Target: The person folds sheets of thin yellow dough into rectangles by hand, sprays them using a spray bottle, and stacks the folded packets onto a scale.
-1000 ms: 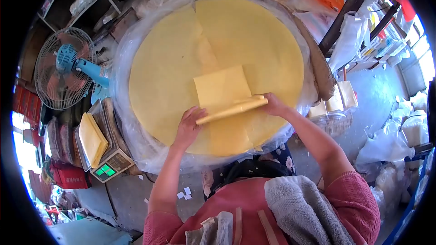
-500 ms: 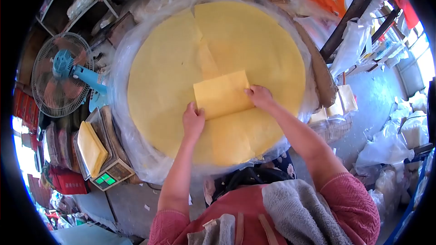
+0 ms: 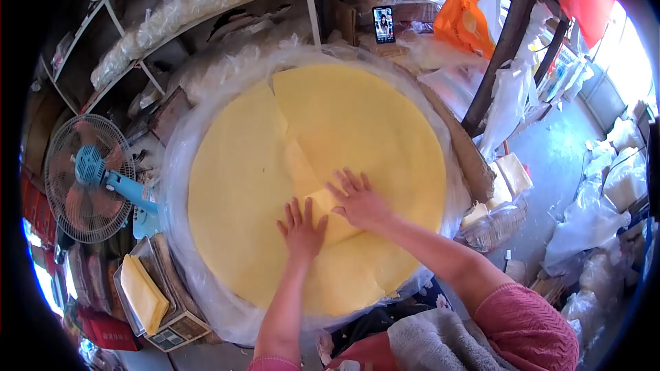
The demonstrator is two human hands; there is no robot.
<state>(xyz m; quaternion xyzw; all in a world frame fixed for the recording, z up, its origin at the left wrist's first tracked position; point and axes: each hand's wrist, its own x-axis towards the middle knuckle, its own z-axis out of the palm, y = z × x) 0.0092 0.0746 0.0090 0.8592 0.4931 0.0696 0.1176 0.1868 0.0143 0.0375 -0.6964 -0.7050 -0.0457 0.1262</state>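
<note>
Fingers of left hand [image 3: 301,228] and right hand [image 3: 357,200] lie spread flat, pressing folded yellow sheet [image 3: 328,216].

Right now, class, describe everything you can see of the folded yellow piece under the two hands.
The folded yellow piece is thin, matte and pale yellow, like the big round yellow sheets it lies flat on. Only a small part with a straight edge shows. The left hand and right hand press on it with open palms and spread fingers, covering most of it.
</note>
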